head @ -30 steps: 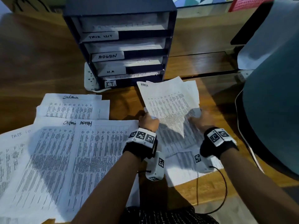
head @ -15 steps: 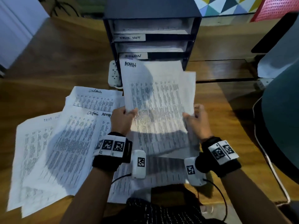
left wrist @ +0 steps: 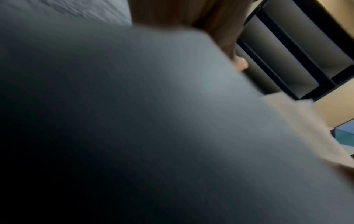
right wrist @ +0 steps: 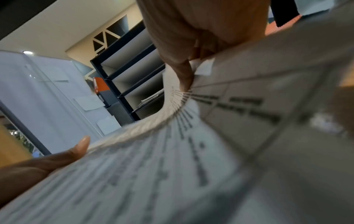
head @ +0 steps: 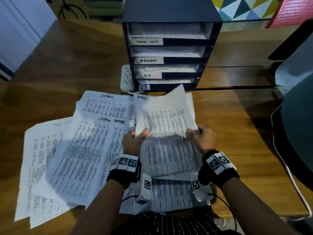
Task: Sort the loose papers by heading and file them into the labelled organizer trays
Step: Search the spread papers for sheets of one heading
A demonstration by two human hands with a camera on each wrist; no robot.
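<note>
ADMIN sheet (head: 165, 114) lowered, top flopping; organizer (head: 169, 53) labels uncovered.

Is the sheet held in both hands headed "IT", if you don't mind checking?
No, the held sheet is headed "ADMIN" at its top left corner.

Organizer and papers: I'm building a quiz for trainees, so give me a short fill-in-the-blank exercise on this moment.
1. The sheet held by the left hand and right hand is headed ____.
2. The top tray label on the organizer reads TASK LIST; the one just below reads ____.
3. The lowest tray label reads ____.
4. The leftmost paper on the desk is headed ____.

Missing words: ADMIN; ADMIN; IT; TASK LIST
</note>
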